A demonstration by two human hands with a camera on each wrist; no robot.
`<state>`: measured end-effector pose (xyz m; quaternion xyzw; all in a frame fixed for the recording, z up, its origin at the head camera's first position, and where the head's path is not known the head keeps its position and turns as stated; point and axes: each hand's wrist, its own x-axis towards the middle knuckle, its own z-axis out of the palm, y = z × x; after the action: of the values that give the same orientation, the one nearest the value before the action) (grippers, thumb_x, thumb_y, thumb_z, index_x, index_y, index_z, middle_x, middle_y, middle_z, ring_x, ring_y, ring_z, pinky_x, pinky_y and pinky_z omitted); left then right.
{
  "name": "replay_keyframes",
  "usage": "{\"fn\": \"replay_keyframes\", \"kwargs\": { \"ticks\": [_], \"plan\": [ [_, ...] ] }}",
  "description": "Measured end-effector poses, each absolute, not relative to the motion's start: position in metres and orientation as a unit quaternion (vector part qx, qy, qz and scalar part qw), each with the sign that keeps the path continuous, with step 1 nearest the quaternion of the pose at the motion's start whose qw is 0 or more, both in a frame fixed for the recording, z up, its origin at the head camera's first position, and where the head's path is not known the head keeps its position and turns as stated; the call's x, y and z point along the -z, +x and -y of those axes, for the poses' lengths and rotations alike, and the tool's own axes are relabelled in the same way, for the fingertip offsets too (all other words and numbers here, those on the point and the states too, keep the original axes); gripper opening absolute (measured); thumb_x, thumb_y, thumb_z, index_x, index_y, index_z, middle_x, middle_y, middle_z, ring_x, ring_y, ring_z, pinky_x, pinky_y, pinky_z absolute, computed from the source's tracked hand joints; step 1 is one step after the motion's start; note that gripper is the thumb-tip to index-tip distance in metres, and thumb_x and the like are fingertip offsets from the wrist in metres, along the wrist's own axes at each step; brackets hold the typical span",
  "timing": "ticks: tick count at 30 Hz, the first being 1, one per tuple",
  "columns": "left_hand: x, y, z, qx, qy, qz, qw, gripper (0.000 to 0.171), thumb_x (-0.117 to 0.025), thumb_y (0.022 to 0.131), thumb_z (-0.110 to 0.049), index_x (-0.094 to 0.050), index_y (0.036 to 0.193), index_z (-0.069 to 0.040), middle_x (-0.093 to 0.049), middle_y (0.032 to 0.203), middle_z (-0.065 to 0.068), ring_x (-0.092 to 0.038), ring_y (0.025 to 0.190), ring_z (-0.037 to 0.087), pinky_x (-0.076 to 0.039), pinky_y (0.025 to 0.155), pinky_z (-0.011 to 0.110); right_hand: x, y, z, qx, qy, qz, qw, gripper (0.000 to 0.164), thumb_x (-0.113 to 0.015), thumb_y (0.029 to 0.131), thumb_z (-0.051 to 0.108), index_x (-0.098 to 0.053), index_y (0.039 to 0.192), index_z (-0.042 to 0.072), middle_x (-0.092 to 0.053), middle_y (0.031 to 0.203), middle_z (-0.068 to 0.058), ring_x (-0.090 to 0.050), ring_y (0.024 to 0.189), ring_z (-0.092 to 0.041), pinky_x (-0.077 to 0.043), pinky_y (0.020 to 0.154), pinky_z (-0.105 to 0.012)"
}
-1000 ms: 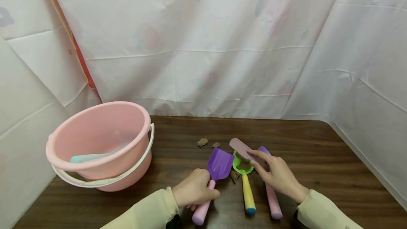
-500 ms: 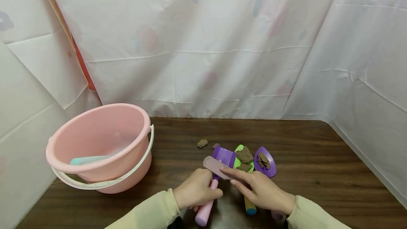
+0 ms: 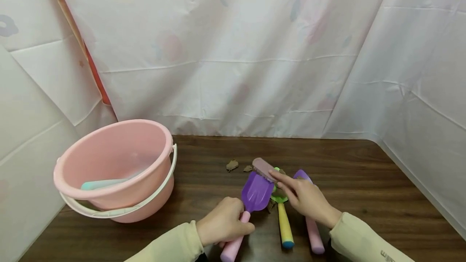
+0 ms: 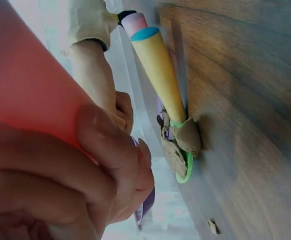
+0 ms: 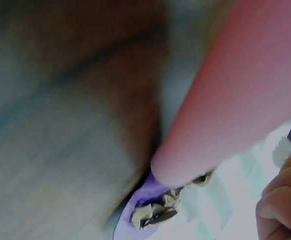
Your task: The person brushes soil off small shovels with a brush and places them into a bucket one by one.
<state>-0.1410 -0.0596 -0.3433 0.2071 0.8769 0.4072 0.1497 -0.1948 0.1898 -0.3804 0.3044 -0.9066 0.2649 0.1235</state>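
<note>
A pale curtain hangs ahead of both hands, behind a dark wooden table. Left of the left hand stands a pink bucket; a teal-ended tool lies inside.

The left hand is clamped round the pink handle of the purple scoop, whose blade points away just ahead of its knuckles; no lump shows on the blade's visible face. Under the right hand runs a second purple scoop, and between the hands a green-and-yellow shovel rests with its head just left of the right fingers.

The right hand grips a pink brush, index finger laid along its back, bristles at the blade's far right edge; whether they touch cannot be told. Half a second ago the brush lay across the scoop's neck, near the left fingers; now it is out at the tip. That suggests back-and-forth strokes, with brushing of this blade under way.

Smallest are brown lumps: one at the green-and-yellow shovel's head, a flake beyond the left hand.
</note>
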Motion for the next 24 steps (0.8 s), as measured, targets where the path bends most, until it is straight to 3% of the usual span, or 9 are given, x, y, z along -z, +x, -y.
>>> {"fn": "replay_keyframes", "kwargs": {
  "ticks": [4, 6, 9, 11, 15, 19, 24],
  "plan": [
    [0.340, -0.141, 0.059, -0.412, 0.221, -0.874, 0.136, 0.019, -0.062, 0.073, -0.009, -0.047, 0.062, -0.012, -0.045, 0.046, -0.006, -0.037, 0.025, 0.003, -0.035, 0.025, 0.026, 0.379, -0.200, -0.196, -0.290, 0.267, 0.914, 0.094, 0.041, -0.047, 0.101, 0.019, -0.047, 0.142, 0.018, -0.031, 0.051, 0.013, -0.020, 0.039, 0.005, -0.026, 0.038, -0.017],
    [0.338, -0.142, 0.059, -0.410, 0.225, -0.873, 0.135, 0.018, -0.061, 0.074, -0.008, -0.047, 0.063, -0.012, -0.045, 0.046, -0.005, -0.037, 0.025, 0.002, -0.035, 0.025, 0.025, 0.378, -0.201, -0.197, -0.295, 0.262, 0.915, 0.079, 0.041, -0.044, 0.102, 0.019, -0.045, 0.142, 0.016, -0.040, 0.052, 0.008, -0.021, 0.038, 0.004, -0.027, 0.039, -0.018],
    [0.336, -0.143, 0.059, -0.408, 0.218, -0.875, 0.143, 0.018, -0.061, 0.075, -0.009, -0.047, 0.063, -0.011, -0.046, 0.047, -0.005, -0.037, 0.025, 0.003, -0.035, 0.026, 0.024, 0.379, -0.200, -0.196, -0.297, 0.272, 0.913, 0.061, 0.037, -0.041, 0.103, 0.018, -0.046, 0.138, 0.011, -0.062, 0.073, -0.002, -0.031, 0.042, 0.004, -0.032, 0.042, -0.019],
    [0.335, -0.143, 0.059, -0.409, 0.213, -0.876, 0.145, 0.018, -0.061, 0.075, -0.010, -0.047, 0.063, -0.011, -0.046, 0.047, -0.004, -0.038, 0.025, 0.003, -0.035, 0.026, 0.024, 0.380, -0.198, -0.195, -0.300, 0.278, 0.911, 0.050, 0.032, -0.039, 0.103, 0.018, -0.048, 0.131, 0.006, -0.066, 0.079, -0.007, -0.038, 0.046, 0.004, -0.036, 0.045, -0.019],
    [0.332, -0.144, 0.058, -0.410, 0.196, -0.879, 0.143, 0.017, -0.061, 0.074, -0.013, -0.048, 0.065, -0.010, -0.049, 0.051, -0.001, -0.039, 0.026, 0.004, -0.035, 0.026, 0.026, 0.381, -0.193, -0.194, -0.312, 0.291, 0.904, 0.033, 0.023, -0.038, 0.103, 0.013, -0.054, 0.116, 0.001, -0.060, 0.069, 0.000, -0.047, 0.054, 0.003, -0.042, 0.051, -0.020],
    [0.326, -0.147, 0.058, -0.404, 0.193, -0.885, 0.127, 0.018, -0.062, 0.075, -0.017, -0.049, 0.064, -0.010, -0.049, 0.054, -0.001, -0.039, 0.029, 0.004, -0.035, 0.027, 0.024, 0.380, -0.187, -0.191, -0.336, 0.312, 0.888, 0.006, 0.018, -0.042, 0.102, 0.011, -0.057, 0.107, 0.003, -0.056, 0.065, 0.005, -0.046, 0.053, 0.004, -0.042, 0.049, -0.020],
    [0.321, -0.151, 0.057, -0.398, 0.196, -0.889, 0.116, 0.020, -0.062, 0.075, -0.017, -0.047, 0.063, -0.012, -0.046, 0.053, -0.004, -0.039, 0.030, 0.004, -0.035, 0.028, 0.024, 0.375, -0.181, -0.183, -0.415, 0.312, 0.849, -0.100, 0.025, -0.038, 0.104, 0.021, -0.056, 0.105, 0.003, -0.058, 0.067, -0.001, -0.044, 0.044, 0.000, -0.041, 0.037, -0.022]
  ]
}}
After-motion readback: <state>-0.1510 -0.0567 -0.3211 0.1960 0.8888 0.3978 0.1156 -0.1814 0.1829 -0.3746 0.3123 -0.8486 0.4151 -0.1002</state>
